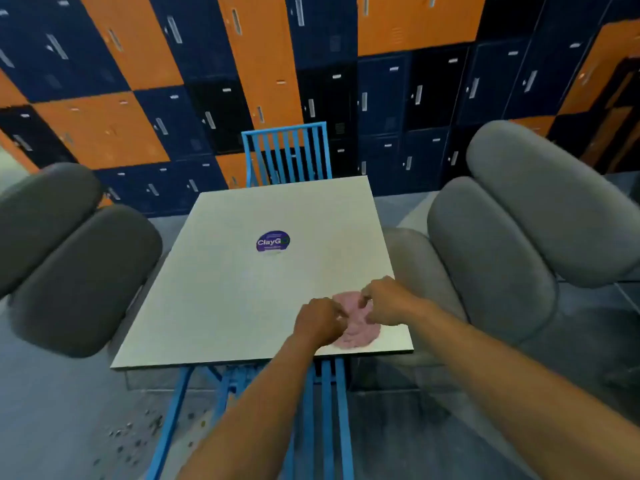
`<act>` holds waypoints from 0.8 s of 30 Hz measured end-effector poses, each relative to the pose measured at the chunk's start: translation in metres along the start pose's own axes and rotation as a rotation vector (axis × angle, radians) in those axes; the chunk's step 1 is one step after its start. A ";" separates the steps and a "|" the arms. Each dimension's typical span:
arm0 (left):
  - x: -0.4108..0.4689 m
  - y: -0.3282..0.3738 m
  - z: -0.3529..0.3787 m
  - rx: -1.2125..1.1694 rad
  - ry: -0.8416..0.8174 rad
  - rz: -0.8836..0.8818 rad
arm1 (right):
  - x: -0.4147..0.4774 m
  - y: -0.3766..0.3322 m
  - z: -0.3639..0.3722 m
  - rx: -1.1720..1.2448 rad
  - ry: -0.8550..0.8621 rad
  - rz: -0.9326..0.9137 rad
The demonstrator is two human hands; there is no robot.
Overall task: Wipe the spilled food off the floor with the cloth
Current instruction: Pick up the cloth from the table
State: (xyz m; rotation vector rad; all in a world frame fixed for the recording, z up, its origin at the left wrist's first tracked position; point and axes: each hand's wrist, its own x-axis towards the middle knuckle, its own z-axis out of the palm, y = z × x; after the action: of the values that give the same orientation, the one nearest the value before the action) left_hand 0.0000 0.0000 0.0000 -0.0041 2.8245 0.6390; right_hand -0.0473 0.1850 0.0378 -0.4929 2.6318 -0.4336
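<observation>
A pink cloth [356, 332] lies crumpled on the pale table top [242, 292] near its front right corner. My left hand [320, 322] pinches the cloth's left side with curled fingers. At the cloth's upper right edge my right hand [386, 301] pinches it too. Spilled food [138, 434] shows as small dark and yellowish crumbs scattered over the grey floor, below the table's front left, beside a blue chair leg.
A blue slatted chair [325, 410] stands pushed under the table's near side and another blue chair [287, 152] at the far side. Grey padded seats flank the table at left [76, 271] and right [502, 244]. Orange and navy lockers [263, 64] fill the back wall.
</observation>
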 end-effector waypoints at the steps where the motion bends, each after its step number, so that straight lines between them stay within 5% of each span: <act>1: 0.006 -0.001 0.011 0.019 -0.041 -0.009 | 0.007 0.007 0.008 -0.034 -0.033 -0.009; 10: 0.031 -0.038 0.079 0.259 -0.079 0.090 | 0.061 0.051 0.078 -0.065 -0.045 -0.135; 14: 0.043 -0.046 0.084 0.406 -0.017 0.174 | 0.075 0.054 0.099 -0.281 -0.064 -0.271; 24: 0.042 -0.067 0.124 0.437 0.077 0.133 | 0.082 0.056 0.108 -0.133 0.035 -0.243</act>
State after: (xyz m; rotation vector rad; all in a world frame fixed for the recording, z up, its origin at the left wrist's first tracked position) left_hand -0.0074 -0.0055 -0.1463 0.2424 2.9950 0.0343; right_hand -0.0822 0.1774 -0.1045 -0.8613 2.6561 -0.3438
